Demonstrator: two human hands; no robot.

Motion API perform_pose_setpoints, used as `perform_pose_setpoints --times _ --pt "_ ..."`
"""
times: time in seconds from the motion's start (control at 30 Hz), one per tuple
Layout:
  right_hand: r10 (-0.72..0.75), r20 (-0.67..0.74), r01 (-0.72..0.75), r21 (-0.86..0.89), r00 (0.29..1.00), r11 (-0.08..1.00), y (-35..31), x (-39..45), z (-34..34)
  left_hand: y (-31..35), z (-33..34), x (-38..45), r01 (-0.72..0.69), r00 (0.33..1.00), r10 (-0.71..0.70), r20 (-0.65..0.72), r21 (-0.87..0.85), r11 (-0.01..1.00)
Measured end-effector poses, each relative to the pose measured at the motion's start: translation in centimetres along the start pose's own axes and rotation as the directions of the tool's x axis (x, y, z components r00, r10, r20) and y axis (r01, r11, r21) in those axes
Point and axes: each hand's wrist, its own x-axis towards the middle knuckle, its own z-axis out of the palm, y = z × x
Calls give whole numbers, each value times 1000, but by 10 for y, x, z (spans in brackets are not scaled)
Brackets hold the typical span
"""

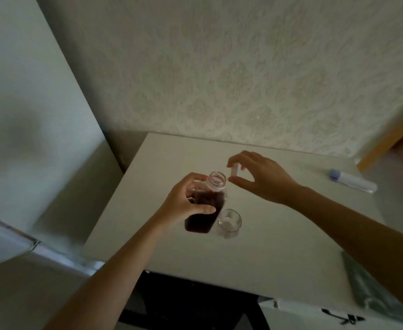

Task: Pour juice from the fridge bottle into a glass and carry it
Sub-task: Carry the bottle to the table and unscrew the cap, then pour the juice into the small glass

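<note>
A clear plastic bottle (206, 215) of dark juice stands on the white table (279, 246), its neck uncapped. My left hand (186, 201) is wrapped around the bottle's upper body. My right hand (262, 177) hovers just right of the bottle's mouth and pinches the white cap (234, 171) between thumb and fingers. A small empty glass (229, 222) stands upright on the table, close against the bottle's right side.
A white tube with a blue cap (351, 181) lies at the table's far right. A greyish folded item (372, 287) sits at the near right edge. The white fridge (28, 115) stands at left, a patterned wall behind the table.
</note>
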Motion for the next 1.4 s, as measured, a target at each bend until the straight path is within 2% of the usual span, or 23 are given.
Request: perform_pose_setpoints --times 0.13,0.3,0.43,0.53,0.6,0.7,0.83,1.07,1.13,1.2,1.3,1.4 --pt "284 25 -285 97 958 954 30 -37 64 -32 13 -3 33 993 -35 -108 -24 999" --pt "592 129 -601 295 795 743 68 -85 141 -70 29 -9 76 969 -88 -229 -61 995" --pt "724 217 -736 401 655 546 86 -108 192 -94 35 -12 101 962 -113 -247 -63 993" --pt "747 234 -748 458 622 480 88 -113 215 -105 38 -10 113 959 -125 -254 -62 992" --pt "745 216 -746 433 631 506 89 -113 222 -108 40 -9 111 958 -124 -259 -65 992" --pt "716 198 -739 273 670 616 90 -114 225 -111 40 -8 110 956 -121 -269 -56 992" --pt "687 178 -707 98 705 700 92 -118 225 -110 42 -7 101 958 -115 -264 -64 993" --pt "631 247 -647 -19 736 762 87 -120 221 -108 42 -6 97 957 -112 -269 -67 993" --pt "612 277 -632 -20 741 775 85 -118 218 -108 41 -6 100 956 -115 -271 -66 993" --pt "607 235 -626 7 759 780 80 -112 212 -108 40 -6 105 956 -120 -268 -70 992" --pt "617 121 -627 216 778 748 73 -102 203 -109 37 -6 108 953 -126 -274 -79 991" --pt "554 220 -594 369 803 715 62 -95 203 -108 35 -5 109 950 -131 -283 -93 990"
